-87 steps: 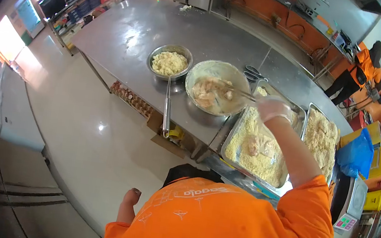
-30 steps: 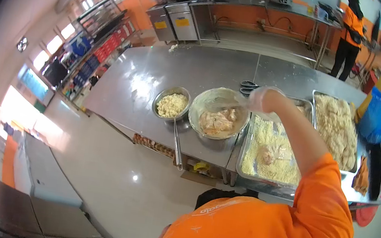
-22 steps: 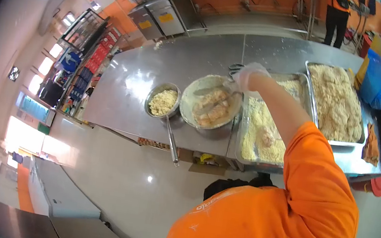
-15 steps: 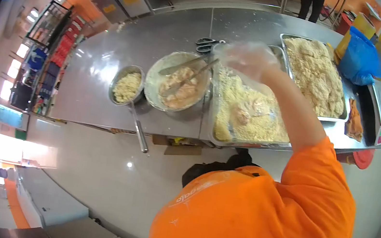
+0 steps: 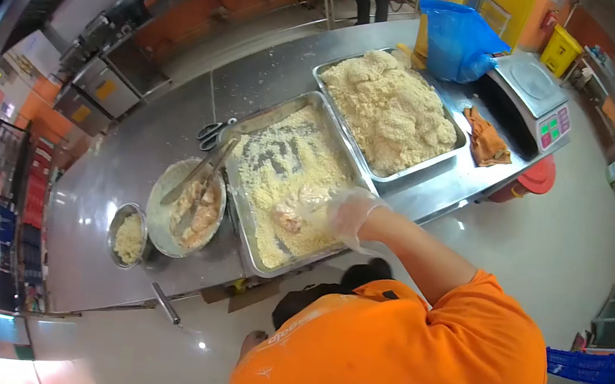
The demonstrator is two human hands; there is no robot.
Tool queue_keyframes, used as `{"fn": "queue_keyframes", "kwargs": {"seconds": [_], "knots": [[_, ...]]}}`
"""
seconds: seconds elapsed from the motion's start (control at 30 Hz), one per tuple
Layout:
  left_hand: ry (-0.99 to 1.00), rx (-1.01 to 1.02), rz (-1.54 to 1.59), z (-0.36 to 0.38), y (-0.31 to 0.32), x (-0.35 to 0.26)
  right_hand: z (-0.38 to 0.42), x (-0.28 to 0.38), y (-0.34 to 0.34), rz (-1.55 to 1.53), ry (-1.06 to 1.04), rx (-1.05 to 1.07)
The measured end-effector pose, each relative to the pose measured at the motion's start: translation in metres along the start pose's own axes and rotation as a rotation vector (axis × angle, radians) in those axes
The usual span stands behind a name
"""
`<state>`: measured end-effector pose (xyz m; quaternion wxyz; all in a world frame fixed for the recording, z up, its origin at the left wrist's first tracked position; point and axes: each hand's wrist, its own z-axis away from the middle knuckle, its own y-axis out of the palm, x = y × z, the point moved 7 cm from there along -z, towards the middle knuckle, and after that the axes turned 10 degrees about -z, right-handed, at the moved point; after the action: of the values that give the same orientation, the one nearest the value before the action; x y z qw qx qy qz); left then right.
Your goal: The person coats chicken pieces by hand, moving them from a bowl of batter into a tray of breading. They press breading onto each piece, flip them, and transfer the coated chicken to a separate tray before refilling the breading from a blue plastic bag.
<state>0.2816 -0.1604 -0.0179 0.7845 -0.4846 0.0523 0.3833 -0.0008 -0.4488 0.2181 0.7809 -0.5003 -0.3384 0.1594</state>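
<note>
My right hand, in a clear plastic glove, reaches low over a metal tray of pale yellow crumbs. Its fingers stretch towards a raw, partly coated piece of meat, beside or touching it; glove and blur hide the exact contact. No grip shows. Left of the tray stands a bowl with more raw pieces and metal tongs leaning in it. A small skin-coloured patch by my shirt may be my left hand, but its fingers cannot be made out.
A second tray heaped with crumb-coated pieces adjoins the first. Beyond are a blue bag, a scale and an orange-brown cloth. Scissors lie behind the bowl. A handled pan of crumbs sits left, its handle overhanging the edge.
My right hand has come down from the tray's far end towards the meat piece at the near side. The camera view has turned, and the far-end crumbs now show bare streaks.
</note>
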Motion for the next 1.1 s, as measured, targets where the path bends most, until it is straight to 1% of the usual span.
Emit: {"fn": "queue_keyframes", "kwargs": {"seconds": [0.07,0.1,0.17,0.23,0.27,0.37,0.4,0.43,0.5,0.53,0.6,0.63,0.7,0.77,0.8,0.87,0.9,1.0,1.1], "knots": [[0.051,-0.017,0.008,0.000,-0.002,-0.027,0.014,-0.015,0.011,-0.116,0.141,0.197],[0.063,-0.027,0.021,0.001,0.000,-0.039,0.011,-0.015,0.018,-0.097,0.021,0.230],[0.080,-0.072,0.150,-0.007,0.008,-0.052,0.001,-0.015,0.032,-0.049,-0.219,0.312],[0.028,-0.034,0.129,0.009,0.001,-0.103,-0.015,-0.018,0.050,-0.042,-0.317,0.344],[0.008,-0.011,0.136,0.013,0.014,-0.111,-0.019,-0.021,0.059,-0.028,-0.359,0.362],[-0.037,0.036,0.184,0.020,0.055,-0.130,-0.018,-0.007,0.062,-0.076,-0.751,0.288],[-0.059,0.048,0.210,0.024,0.068,-0.135,-0.012,0.007,0.041,-0.115,-0.728,0.322],[-0.079,0.059,0.232,0.029,0.079,-0.138,-0.014,0.011,0.046,-0.128,-0.795,0.303],[-0.147,-0.011,0.277,0.038,0.100,-0.122,-0.021,0.016,0.059,-0.159,-0.925,0.257],[-0.180,-0.048,0.301,0.043,0.113,-0.109,-0.025,0.021,0.053,-0.126,-0.806,0.279],[-0.302,-0.065,0.423,0.057,0.148,-0.061,-0.026,0.034,0.033,-0.055,-0.569,0.308],[-0.360,-0.074,0.482,0.067,0.158,-0.043,-0.035,0.032,0.034,-0.007,-0.553,0.290],[-0.404,-0.128,0.290,0.101,0.154,-0.036,-0.062,0.016,0.046,0.078,-0.511,0.254],[-0.539,-0.128,0.337,0.127,0.186,-0.006,-0.089,-0.003,0.073,0.278,-0.595,0.133],[-0.603,-0.130,0.360,0.137,0.207,0.014,-0.092,0.001,0.076,0.320,-0.649,0.105],[-0.317,-0.021,-0.073,0.141,0.262,0.041,-0.088,0.016,0.076,0.348,-0.763,0.083],[-0.166,0.035,-0.290,0.140,0.278,0.043,-0.078,0.028,0.073,0.333,-0.820,0.091],[-0.353,0.079,-0.038,0.146,0.274,0.051,-0.052,0.057,0.068,0.288,-0.972,0.123],[-0.525,0.123,0.234,0.152,0.266,0.045,-0.069,0.083,0.067,0.205,-0.787,0.129]]}}
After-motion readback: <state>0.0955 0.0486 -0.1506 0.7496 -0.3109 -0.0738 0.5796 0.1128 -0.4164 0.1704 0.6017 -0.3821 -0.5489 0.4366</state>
